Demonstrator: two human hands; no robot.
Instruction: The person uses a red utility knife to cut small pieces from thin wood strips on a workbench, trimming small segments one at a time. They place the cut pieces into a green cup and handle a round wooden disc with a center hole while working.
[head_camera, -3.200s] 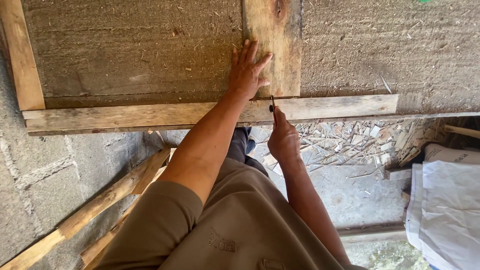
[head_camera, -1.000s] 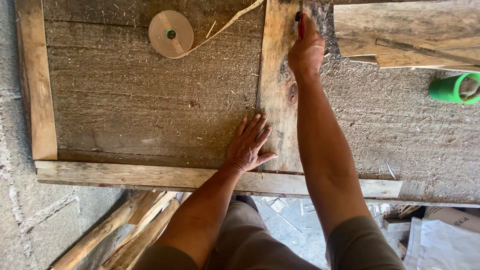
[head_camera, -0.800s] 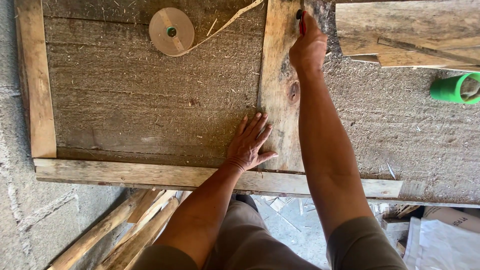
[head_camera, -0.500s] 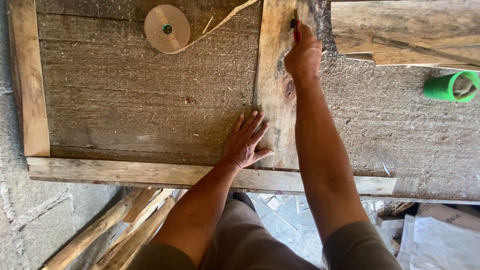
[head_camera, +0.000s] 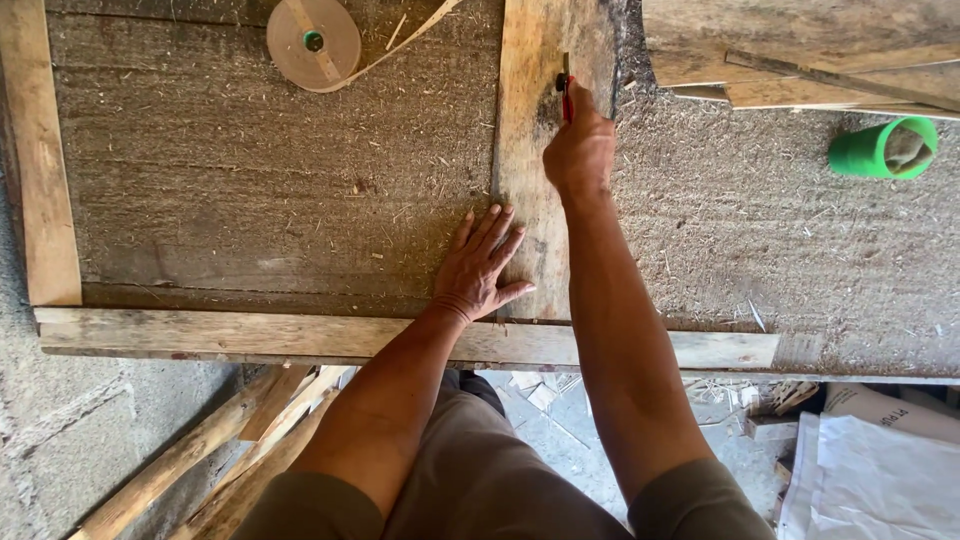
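**Hands on the upright plank**

The right hand (head_camera: 580, 150) is closed in a tight grip around a red pencil (head_camera: 566, 98), whose tip sticks out above the fist and touches the face of the upright wooden plank (head_camera: 530, 60). The left hand (head_camera: 478, 270) lies flat, fingers spread and holding nothing, just below and to the left of that grip, pressing on the plank's left edge where it meets the rough, sawdust-strewn tabletop (head_camera: 250, 200). Directly under the left hand, a long horizontal board (head_camera: 250, 335) runs along the near edge of the tabletop, and the plank's lower end butts against it. Far left of both hands, another upright board (head_camera: 40, 170) stands along the side. Up and to the left of the pencil grip lies a roll of tan tape (head_camera: 313, 42) with a loose tail. Well to the right of it, a green tube (head_camera: 880, 148) lies on its side below stacked boards (head_camera: 800, 50).
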